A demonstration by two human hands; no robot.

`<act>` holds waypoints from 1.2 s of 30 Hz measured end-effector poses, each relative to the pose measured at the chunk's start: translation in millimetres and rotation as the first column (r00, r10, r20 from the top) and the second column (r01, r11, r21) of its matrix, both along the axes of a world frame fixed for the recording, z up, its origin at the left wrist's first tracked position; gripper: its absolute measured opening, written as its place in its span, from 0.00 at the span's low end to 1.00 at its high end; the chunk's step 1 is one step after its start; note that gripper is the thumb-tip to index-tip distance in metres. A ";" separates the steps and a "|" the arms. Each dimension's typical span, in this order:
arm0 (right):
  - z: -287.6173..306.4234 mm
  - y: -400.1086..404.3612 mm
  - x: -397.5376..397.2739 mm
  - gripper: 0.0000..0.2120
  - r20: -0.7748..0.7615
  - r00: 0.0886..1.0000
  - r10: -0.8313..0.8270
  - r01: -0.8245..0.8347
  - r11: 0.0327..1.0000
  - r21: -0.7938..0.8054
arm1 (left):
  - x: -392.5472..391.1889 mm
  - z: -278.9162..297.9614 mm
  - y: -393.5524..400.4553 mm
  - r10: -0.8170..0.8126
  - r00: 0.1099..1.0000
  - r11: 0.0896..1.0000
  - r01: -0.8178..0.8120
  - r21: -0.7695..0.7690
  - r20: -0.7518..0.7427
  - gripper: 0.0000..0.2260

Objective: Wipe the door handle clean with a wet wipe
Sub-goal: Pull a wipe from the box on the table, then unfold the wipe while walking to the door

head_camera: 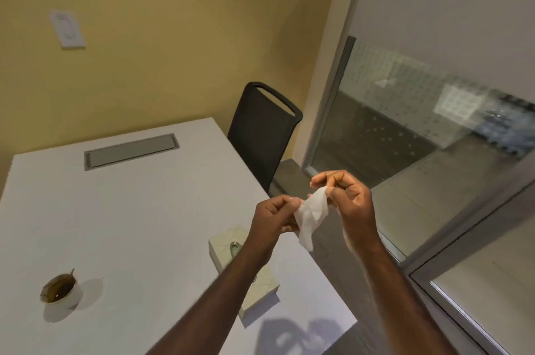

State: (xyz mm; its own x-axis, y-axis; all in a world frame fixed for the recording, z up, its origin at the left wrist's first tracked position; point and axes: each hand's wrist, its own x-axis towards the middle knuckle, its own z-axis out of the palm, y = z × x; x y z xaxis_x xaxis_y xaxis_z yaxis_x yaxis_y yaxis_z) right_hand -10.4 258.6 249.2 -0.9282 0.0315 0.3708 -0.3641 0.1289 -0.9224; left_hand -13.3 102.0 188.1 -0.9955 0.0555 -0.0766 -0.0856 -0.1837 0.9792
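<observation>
Both hands up in front of the chest; left hand (pixel 273 214) and right hand (pixel 344 195) each pinch a top corner of the wet wipe (pixel 312 215), teasing it open; it hangs crumpled between them, long axis running down and slightly left, loose tail below. Door handle not in view; next it needs spreading, then carrying to the door.

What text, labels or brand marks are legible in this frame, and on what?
None legible.
Wipe box: pale top and sides, no print can be made out.
Wet wipe, held between left hand and right hand: plain white.
Cup: no marking visible.
Wall switch plate: blank.
Glass partition: dot pattern only, no lettering.
</observation>
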 end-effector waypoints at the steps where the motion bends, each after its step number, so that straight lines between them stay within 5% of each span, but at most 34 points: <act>1: 4.0 11.8 6.3 0.08 -0.029 0.999 -0.025 0.025 1.000 0.002 | 0.4 4.8 9.0 0.022 0.999 1.000 -0.022 0.010 -0.034 0.05; 6: 13.0 87.3 47.8 0.06 -0.192 0.974 -0.117 0.141 0.983 0.114 | -10.5 32.5 45.9 0.215 0.973 0.976 -0.209 0.065 -0.087 0.05; 9: 7.3 141.2 72.2 0.02 -0.109 0.978 -0.180 0.204 0.942 0.267 | -16.2 48.7 77.6 0.245 0.941 0.969 -0.237 0.063 -0.232 0.05; 14: -0.1 225.5 98.7 0.07 0.187 0.949 -0.253 0.186 0.931 0.315 | -9.1 70.6 169.1 -0.044 0.805 0.988 -0.052 -0.144 -0.592 0.06; 16: 11.7 247.5 101.4 0.05 0.151 0.940 -0.306 0.276 0.942 0.192 | -6.7 77.3 207.9 -0.157 0.704 0.975 -0.004 -0.224 -0.692 0.06; 19: 38.1 287.8 99.4 0.16 0.067 0.956 -0.284 0.284 0.959 0.008 | -4.5 82.8 277.7 -0.312 0.567 0.944 0.093 -0.317 -0.762 0.05; 23: 54.2 351.9 95.7 0.18 0.118 0.976 -0.185 0.180 0.982 0.051 | -6.6 87.4 368.7 -0.366 0.509 0.931 0.185 -0.316 -0.779 0.08; 26: 49.8 405.6 99.0 0.05 0.176 0.946 -0.273 0.252 0.958 0.135 | -13.2 88.3 432.2 -0.360 0.548 0.933 0.182 -0.312 -0.755 0.04; 30: 36.0 481.5 113.1 0.12 0.254 0.833 -0.491 0.496 0.867 0.051 | -21.4 77.4 510.6 -0.298 0.678 0.954 0.189 -0.233 -0.672 0.07; 36: 12.0 567.9 110.4 0.03 0.316 0.738 -0.597 0.648 0.757 -0.083 | -45.4 45.8 606.6 -0.352 0.749 0.935 0.304 -0.181 -0.562 0.07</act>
